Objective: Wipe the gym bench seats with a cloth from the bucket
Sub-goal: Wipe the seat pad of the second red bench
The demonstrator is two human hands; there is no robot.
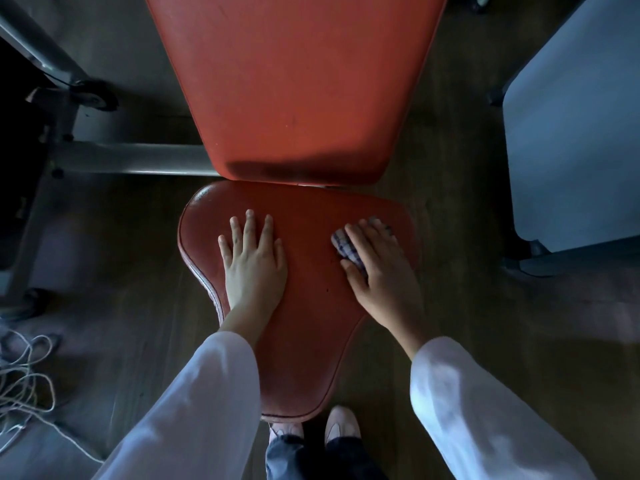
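Red vinyl under both my palms right now. From the head view, looking straight down: my left hand [252,261] lies flat on the left half of the seat [304,341], fingers straight and a little spread, holding nothing, just bracing. My right hand [377,268] presses the cloth [346,245] onto the seat near its right edge, fingers laid straight over it and thumb along its near side; only a checked strip of it shows past my index finger, the rest is hidden under my palm. So the cloth sits to the right of the seat's middle, directly under the right hand, well apart from the left.

What matters for the next stroke, as I judge it: most of the seat's surface lies to the left of the cloth and back toward me, where the seat narrows down to its near tip by my shoes [315,427]. The seat's long axis runs from me toward the backrest [294,81], which butts against its far edge. No bucket in sight.
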